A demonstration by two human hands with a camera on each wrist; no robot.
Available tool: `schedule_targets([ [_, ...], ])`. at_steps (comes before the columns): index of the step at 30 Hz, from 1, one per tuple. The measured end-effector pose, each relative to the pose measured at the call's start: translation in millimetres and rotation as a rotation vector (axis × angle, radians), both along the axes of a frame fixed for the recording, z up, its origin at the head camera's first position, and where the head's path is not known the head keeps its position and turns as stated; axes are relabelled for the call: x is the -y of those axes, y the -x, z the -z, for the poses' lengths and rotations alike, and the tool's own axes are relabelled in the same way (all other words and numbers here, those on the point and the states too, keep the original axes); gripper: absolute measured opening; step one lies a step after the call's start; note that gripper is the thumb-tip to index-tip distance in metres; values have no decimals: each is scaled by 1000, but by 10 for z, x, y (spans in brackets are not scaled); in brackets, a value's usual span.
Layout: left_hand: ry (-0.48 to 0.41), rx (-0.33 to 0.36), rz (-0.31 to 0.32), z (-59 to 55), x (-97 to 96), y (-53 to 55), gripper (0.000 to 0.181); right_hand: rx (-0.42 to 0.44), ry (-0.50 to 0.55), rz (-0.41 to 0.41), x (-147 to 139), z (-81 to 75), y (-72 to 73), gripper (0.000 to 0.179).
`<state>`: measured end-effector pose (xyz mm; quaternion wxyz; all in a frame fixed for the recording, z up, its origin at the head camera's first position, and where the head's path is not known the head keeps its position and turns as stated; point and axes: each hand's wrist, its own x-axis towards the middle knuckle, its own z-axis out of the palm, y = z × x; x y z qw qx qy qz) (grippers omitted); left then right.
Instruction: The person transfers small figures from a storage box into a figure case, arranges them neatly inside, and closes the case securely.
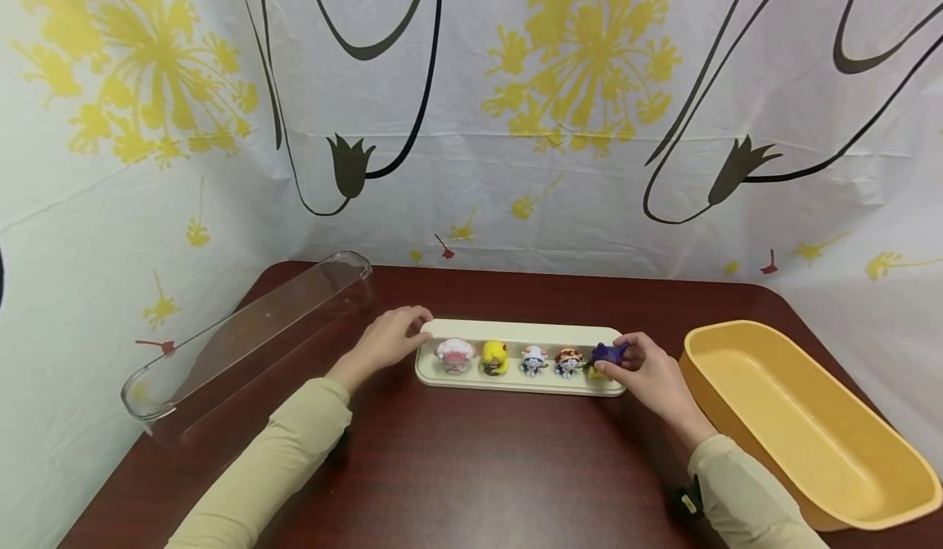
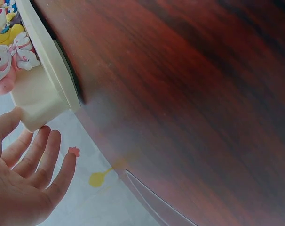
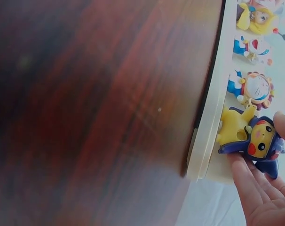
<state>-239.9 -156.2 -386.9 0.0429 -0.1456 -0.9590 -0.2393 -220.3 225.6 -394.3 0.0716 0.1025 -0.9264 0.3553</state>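
Observation:
A long cream tray (image 1: 526, 333) lies on the table with several small figurines standing in a row in it. At its right end, my right hand (image 1: 656, 375) pinches a yellow figurine in a purple hood (image 3: 260, 136) between thumb and fingers; the figurine's feet are at the tray floor. My left hand (image 1: 387, 339) rests against the tray's left end, its fingers relaxed and spread in the left wrist view. Nearest to it is a pink-and-white figurine (image 1: 455, 355). Then come a yellow one (image 1: 494, 357), a blue-and-white one (image 1: 534, 360) and one with a brown mane (image 1: 568, 362).
A yellow basin (image 1: 810, 418) stands at the right, close to my right forearm. On the left lies a long clear plastic cover (image 1: 250, 336), reaching toward the table's left edge. A patterned white cloth (image 1: 457, 107) hangs behind the dark red table (image 1: 471, 467).

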Motion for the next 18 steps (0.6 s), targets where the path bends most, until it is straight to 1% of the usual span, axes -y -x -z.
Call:
schedule_targets([
  [9, -3, 1, 0, 2, 1, 2, 23, 10, 6, -3, -8, -8, 5, 53],
  [18, -7, 6, 2, 2, 4, -1, 23, 34, -19, 2, -19, -38, -5, 61],
])
